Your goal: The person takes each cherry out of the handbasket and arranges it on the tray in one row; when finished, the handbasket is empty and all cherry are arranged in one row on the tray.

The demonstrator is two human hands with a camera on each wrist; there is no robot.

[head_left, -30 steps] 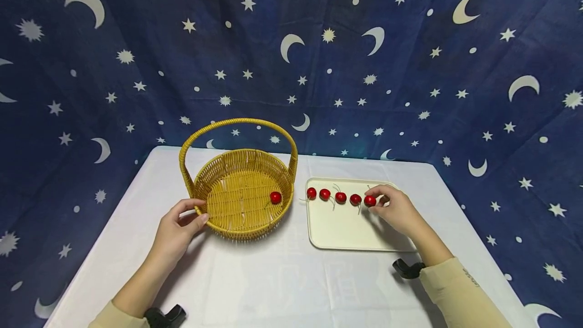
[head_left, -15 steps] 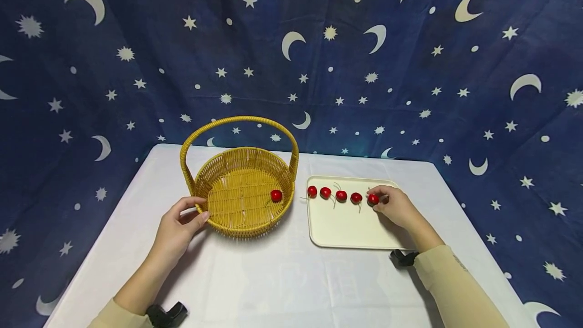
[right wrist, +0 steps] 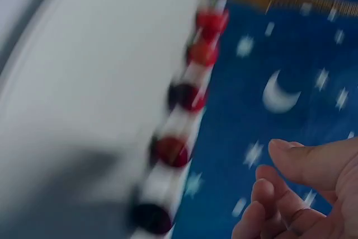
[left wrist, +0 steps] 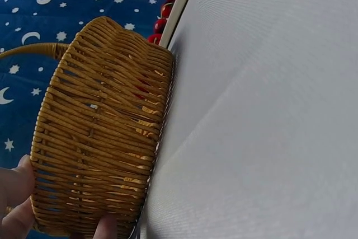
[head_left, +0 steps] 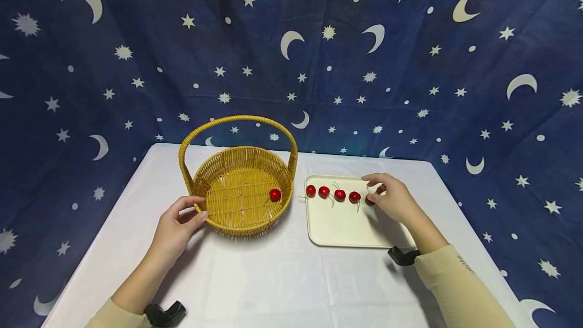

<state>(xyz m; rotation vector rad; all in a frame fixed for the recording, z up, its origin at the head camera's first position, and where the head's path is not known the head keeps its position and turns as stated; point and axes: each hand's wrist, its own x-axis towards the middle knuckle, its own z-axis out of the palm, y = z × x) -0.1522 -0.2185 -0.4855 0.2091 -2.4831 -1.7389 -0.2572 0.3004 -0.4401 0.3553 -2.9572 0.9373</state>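
Observation:
My left hand (head_left: 174, 229) grips the near-left rim of a yellow wicker basket (head_left: 243, 231) with a tall arched handle. In the left wrist view, its fingers (left wrist: 17, 186) and thumb lie against the woven side. One red cherry (head_left: 275, 195) sits inside the basket, at the right. Several more red cherries with stems (head_left: 339, 195) form a row along the far part of a cream tray (head_left: 341, 229). Above the tray, my right hand (head_left: 395, 200) has thumb and forefinger apart; the right wrist view shows nothing between them. It partly hides the rightmost cherry (head_left: 369, 201) in the head view.
A white cloth (head_left: 273, 282) covers the table. Behind and beside it hangs a dark blue curtain (head_left: 255, 59) with moons and stars. The tray stands just right of the basket.
My right hand has let go of the rightmost cherry and lifted slightly, its fingers spreading. That cherry stays on the tray at the row's end. My left hand keeps its hold on the basket.

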